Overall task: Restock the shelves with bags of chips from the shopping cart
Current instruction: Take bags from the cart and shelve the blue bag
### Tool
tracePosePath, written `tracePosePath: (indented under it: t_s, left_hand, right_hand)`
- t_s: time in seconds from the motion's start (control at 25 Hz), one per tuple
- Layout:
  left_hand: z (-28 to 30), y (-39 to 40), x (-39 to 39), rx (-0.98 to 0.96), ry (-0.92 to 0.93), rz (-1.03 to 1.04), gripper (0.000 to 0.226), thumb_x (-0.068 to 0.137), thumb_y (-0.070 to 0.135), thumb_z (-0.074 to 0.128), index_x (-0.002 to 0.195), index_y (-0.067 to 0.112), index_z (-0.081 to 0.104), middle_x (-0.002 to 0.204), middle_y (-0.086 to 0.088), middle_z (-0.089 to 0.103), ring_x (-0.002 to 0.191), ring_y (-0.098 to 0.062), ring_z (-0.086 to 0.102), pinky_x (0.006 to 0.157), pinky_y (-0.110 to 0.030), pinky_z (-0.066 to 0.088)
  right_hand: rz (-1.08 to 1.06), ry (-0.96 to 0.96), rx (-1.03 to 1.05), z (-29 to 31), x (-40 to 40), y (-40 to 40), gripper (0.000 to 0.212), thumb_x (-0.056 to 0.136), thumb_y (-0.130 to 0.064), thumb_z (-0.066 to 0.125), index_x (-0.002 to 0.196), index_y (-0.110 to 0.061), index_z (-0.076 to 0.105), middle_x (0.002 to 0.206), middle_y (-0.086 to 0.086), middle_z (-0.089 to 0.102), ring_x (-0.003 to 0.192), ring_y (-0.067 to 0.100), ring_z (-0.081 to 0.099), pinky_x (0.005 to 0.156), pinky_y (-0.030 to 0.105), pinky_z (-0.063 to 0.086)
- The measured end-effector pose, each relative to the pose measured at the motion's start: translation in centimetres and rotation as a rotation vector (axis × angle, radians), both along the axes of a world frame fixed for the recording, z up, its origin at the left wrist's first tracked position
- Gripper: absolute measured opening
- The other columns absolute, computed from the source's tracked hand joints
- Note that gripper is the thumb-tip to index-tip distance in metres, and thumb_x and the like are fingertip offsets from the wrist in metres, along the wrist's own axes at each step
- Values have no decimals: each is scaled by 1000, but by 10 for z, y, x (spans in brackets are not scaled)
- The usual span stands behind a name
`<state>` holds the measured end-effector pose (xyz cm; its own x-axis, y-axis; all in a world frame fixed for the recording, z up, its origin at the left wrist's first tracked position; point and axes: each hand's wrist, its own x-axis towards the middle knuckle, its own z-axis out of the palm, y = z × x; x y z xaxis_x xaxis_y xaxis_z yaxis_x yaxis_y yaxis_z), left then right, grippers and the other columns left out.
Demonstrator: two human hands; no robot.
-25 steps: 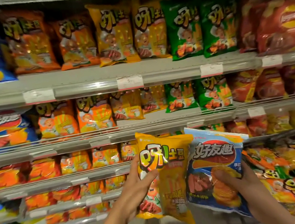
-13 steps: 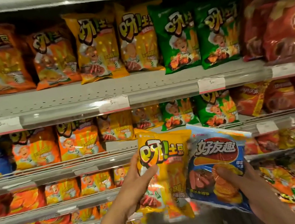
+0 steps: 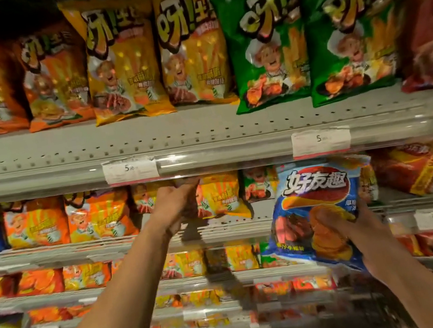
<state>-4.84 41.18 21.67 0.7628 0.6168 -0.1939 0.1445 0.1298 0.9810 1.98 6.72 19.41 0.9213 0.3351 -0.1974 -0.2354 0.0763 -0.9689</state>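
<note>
The left hand (image 3: 172, 205) reaches into the second shelf (image 3: 125, 240), fingers curled on a yellow chip bag (image 3: 222, 197) standing there — the grip itself is blurred. To its right, the right hand (image 3: 363, 228) grips a blue chip bag (image 3: 315, 198) upright, near the shelf front.

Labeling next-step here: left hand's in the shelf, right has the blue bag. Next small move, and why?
Probably let go and draw the left hand back: it reaches among the yellow bags on the second shelf. The right hand grips the blue bag, unshelved.
</note>
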Motion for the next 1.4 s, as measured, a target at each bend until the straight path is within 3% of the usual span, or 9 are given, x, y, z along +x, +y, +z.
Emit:
tracePosePath:
  t_s: [0.2,0.36,0.52,0.68,0.84,0.96,1.08,1.24,1.4]
  left_hand:
    - [-32,7,-2,164,76,-70,30,87,41,76,87,15,61,71,-2,51,62,-13,54,56,-29,46]
    - [-30,17,-1,235,120,-141,37,89,41,74,90,6,62,68,-8,48,65,-21,48,67,-36,47]
    - [-17,0,0,337,140,-60,26,92,36,72,92,10,68,65,-6,55,63,-21,52,62,-40,46]
    - [-18,-14,-27,570,69,-13,33,92,37,71,111,12,61,90,-17,58,81,-29,59,76,-47,53]
    - [-25,-8,-75,629,106,-16,68,96,35,66,154,16,35,145,-5,43,130,-16,46,105,-30,41]
    - [-31,13,-109,707,121,-47,60,99,27,63,152,15,39,148,-5,46,130,-12,47,97,-11,35]
    - [-37,45,-143,712,144,-72,54,100,26,62,150,18,43,148,-2,48,124,-2,43,90,4,28]
    - [-46,98,-192,696,105,-119,55,99,30,62,150,22,44,150,3,46,135,-8,43,107,-22,35]
    - [-46,173,-260,726,111,-134,53,97,27,66,147,20,48,143,1,52,133,-14,48,107,-23,36]
  right_hand:
    - [36,-36,-28,5,13,2,71,64,-25,82,131,-23,58,102,7,75,87,26,73,70,36,56]
    - [139,-24,-11,1,12,15,72,70,-22,80,137,-19,54,95,7,71,77,26,67,67,35,51]
    - [146,-32,-31,-5,5,30,82,63,-27,82,139,-24,52,114,10,73,100,35,69,89,52,56]
    - [178,-20,1,-9,-12,44,82,58,-30,84,135,-24,57,109,11,75,86,28,72,65,35,55]
    - [235,-1,27,-22,-37,69,75,65,-27,84,135,-21,58,100,5,75,74,19,74,61,35,59]
    - [249,-3,-15,-30,-59,100,83,59,-36,86,136,-27,56,116,5,75,104,32,72,91,56,57]
    - [275,1,-26,-33,-87,138,98,43,-55,96,131,-31,59,113,1,77,101,28,74,86,51,59]
    - [309,-11,-17,-33,-127,194,76,58,-40,93,127,-26,62,101,5,78,83,27,75,70,40,58]
    - [278,-54,-48,-31,-182,268,79,58,-45,94,127,-22,63,106,13,76,93,34,73,80,50,59]
